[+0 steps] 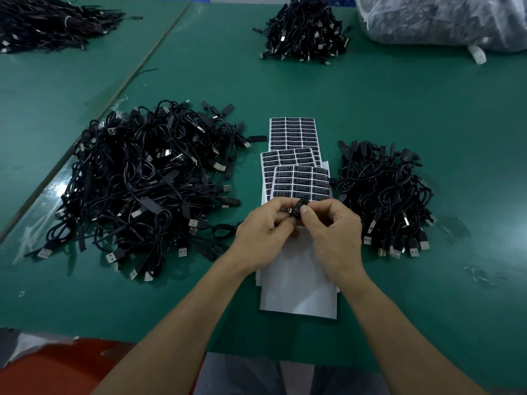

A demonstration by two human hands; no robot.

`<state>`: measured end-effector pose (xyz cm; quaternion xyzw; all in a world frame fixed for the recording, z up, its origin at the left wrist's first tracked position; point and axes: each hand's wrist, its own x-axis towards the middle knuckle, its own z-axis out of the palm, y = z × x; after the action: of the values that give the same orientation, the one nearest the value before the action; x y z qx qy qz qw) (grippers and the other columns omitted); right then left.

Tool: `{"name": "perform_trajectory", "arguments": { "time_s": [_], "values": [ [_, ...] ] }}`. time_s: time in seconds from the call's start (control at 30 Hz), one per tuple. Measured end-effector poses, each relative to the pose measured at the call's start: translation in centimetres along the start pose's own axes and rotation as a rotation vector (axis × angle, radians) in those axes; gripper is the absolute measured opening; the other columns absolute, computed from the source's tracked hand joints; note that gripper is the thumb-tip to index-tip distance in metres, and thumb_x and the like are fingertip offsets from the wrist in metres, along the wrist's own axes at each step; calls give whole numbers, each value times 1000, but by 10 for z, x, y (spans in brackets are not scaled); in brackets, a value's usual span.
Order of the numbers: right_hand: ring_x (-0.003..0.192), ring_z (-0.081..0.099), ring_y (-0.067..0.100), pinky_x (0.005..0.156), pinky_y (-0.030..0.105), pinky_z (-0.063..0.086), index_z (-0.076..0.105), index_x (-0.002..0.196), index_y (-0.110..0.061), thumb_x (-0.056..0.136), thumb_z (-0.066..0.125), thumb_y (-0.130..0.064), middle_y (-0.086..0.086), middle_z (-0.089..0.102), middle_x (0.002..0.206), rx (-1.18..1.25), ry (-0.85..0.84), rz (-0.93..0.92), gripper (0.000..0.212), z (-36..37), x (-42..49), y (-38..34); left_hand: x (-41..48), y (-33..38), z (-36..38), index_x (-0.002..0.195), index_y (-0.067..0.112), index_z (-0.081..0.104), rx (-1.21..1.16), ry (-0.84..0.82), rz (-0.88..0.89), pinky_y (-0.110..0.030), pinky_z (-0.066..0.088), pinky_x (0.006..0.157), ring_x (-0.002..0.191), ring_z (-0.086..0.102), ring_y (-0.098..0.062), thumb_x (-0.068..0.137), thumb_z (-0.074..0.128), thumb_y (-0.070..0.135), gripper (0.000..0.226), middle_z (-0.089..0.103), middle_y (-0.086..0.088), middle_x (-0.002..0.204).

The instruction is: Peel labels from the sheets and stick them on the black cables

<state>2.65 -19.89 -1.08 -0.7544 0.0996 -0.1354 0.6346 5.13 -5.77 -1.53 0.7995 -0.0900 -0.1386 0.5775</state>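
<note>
**Position of parts.** The label sheets (pixel 302 181) lie fanned at the centre of the green table (pixel 427 109). They sit between a large left pile (pixel 142 183) and a smaller right pile (pixel 382 195) of black cables. A blank backing sheet (pixel 299 289) lies under the wrists.

**Hands.** The left hand (pixel 265 228) and the right hand (pixel 333 232) meet over the near end of the sheets. Each has its fingers curled, thumb against forefinger. Together they pinch one small black controller block (pixel 299 207), raised just above the sheets.

**Governing relation.** The long axis of the block runs from near-left to far-right. The left fingertips take the near-left end, and the right thumb (pixel 306 210) presses the far-right end. Both hands are equally close to the block. White print shows on its upper face, so a label appears to be applied. Whether it is fully smoothed down cannot be told.

**Next move (judgement).** Press along the long axis, then release. The right pile lies just beside the right hand. Which pile takes finished cables cannot be told.
</note>
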Motion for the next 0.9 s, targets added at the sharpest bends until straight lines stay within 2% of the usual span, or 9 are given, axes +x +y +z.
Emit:
{"name": "perform_trajectory", "arguments": {
  "time_s": [0.1, 0.2, 0.4, 0.5, 0.7, 0.8, 0.9],
  "values": [
    [75, 68, 21, 69, 29, 59, 69, 80, -26, 88, 73, -14, -9, 72, 76, 0, 0, 1, 16, 0, 0, 0, 0, 0, 0, 131, 20, 56, -11, -1, -3, -55, 49, 100, 104, 70, -24, 89, 52, 32, 43, 78, 4, 100],
    [72, 67, 17, 68, 25, 58, 69, 78, -27, 88, 74, -14, -13, 71, 75, -1, 10, 4, 17, 1, 0, -1, 0, 1, 0, 129, 19, 56, -22, 3, -2, -55, 48, 101, 103, 71, -24, 90, 53, 30, 41, 78, 4, 101],
    [73, 68, 17, 68, 27, 58, 70, 78, -26, 88, 74, -14, -13, 71, 77, -18, 23, 11, 15, 2, -1, -2, -2, 4, 0, 129, 17, 57, -39, -9, -14, -54, 48, 101, 103, 71, -24, 88, 54, 29, 42, 78, 2, 101],
    [71, 68, 16, 66, 25, 57, 69, 77, -26, 87, 74, -14, -13, 71, 76, -32, 23, -5, 16, 2, -2, -2, -2, 5, 0, 125, 20, 60, -58, 5, -26, -54, 48, 101, 100, 72, -22, 85, 57, 32, 42, 78, 3, 97],
    [72, 69, 17, 69, 30, 60, 71, 78, -25, 86, 75, -13, -11, 72, 77, -21, 18, -13, 15, 2, -1, -1, 1, 6, 3, 111, 32, 62, -69, 35, -15, -56, 49, 98, 93, 74, -20, 89, 54, 39, 24, 78, 7, 91],
    [70, 68, 10, 68, 26, 59, 71, 79, -26, 88, 74, -12, -14, 72, 77, -10, 14, -17, 17, 2, 0, -1, 1, 6, 3, 111, 31, 62, -79, 39, -21, -56, 50, 98, 93, 74, -20, 89, 54, 38, 25, 78, 6, 92],
    [66, 65, 0, 64, 16, 52, 71, 79, -25, 88, 73, -11, -16, 72, 74, 12, 11, -15, 17, 2, 0, 0, 1, 5, 2, 113, 29, 63, -95, 34, -29, -55, 49, 100, 93, 73, -21, 89, 55, 38, 27, 78, 5, 94]
  ]
}}
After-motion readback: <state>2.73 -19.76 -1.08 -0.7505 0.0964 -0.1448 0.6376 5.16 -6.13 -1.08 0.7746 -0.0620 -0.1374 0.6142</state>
